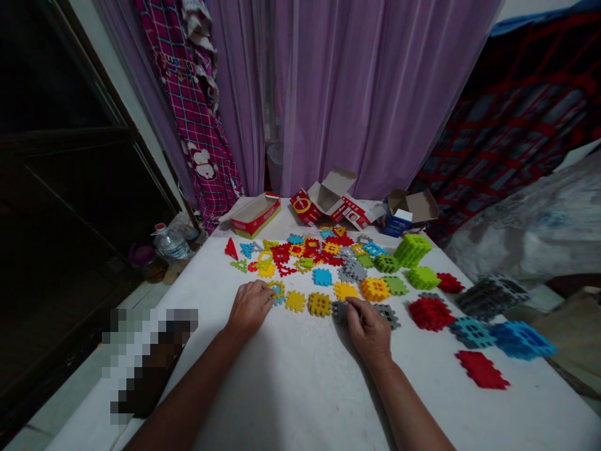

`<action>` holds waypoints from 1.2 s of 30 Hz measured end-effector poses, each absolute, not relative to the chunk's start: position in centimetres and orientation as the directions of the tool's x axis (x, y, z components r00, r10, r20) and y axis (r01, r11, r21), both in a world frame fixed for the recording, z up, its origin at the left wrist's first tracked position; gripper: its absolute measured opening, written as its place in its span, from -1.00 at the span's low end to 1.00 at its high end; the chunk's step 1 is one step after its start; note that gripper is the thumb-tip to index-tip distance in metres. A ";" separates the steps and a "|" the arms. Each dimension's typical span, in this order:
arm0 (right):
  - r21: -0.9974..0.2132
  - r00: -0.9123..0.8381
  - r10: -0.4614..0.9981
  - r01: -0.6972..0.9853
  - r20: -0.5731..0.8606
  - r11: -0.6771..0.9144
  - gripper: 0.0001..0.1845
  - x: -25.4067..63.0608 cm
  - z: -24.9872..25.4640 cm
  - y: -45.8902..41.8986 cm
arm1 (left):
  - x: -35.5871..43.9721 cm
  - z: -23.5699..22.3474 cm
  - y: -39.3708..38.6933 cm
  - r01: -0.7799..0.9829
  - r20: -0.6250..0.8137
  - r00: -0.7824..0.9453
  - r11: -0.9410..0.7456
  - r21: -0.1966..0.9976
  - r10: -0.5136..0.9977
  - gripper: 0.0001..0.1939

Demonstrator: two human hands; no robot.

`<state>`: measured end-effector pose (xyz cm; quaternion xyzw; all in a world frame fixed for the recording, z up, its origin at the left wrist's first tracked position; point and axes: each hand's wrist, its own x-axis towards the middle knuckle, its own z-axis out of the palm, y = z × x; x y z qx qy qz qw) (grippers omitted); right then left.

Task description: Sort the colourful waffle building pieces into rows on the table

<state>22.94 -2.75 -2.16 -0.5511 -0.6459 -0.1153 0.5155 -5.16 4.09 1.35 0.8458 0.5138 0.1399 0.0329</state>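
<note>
Your right hand (369, 330) is closed on a grey plastic waffle tile (340, 312) lying on the white tabletop (291, 401); your left hand (250, 307) touches a yellow ring tile (277, 289), grip unclear. They look light, stiff, slightly slippery: take them by the notched edges.

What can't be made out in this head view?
Grey piece: the right hand covers part of it, so any grip is unclear.
Yellow-blue piece: the left hand overlaps it, so contact is unclear.
Pixelated patch by the table edge: blurred, so the object can't be identified.
Far pile: pieces overlap and are too small to count.
</note>
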 end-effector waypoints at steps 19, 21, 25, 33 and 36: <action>-0.447 0.144 0.643 0.828 0.753 0.338 -0.78 23.1 -2.4 -2.8 | 3.4 1.2 0.2 0.773 0.350 0.508 -0.596 0.217 0.787 -0.91; -0.453 0.154 0.641 0.827 0.752 0.334 -0.77 23.0 -2.3 -2.9 | 4.1 1.1 0.3 0.776 0.356 0.505 -0.594 0.212 0.786 -0.92; -0.471 0.179 0.629 0.816 0.757 0.335 -0.78 22.7 -2.1 -2.9 | 4.4 1.0 0.6 0.785 0.337 0.510 -0.589 0.194 0.791 -0.92; -0.477 0.184 0.633 0.814 0.752 0.330 -0.77 22.7 -2.0 -2.9 | 4.4 0.7 0.6 0.776 0.336 0.519 -0.598 0.200 0.786 -0.92; -0.487 0.190 0.640 0.810 0.745 0.326 -0.76 22.7 -2.1 -2.9 | 4.4 0.6 0.6 0.768 0.340 0.518 -0.602 0.220 0.785 -0.91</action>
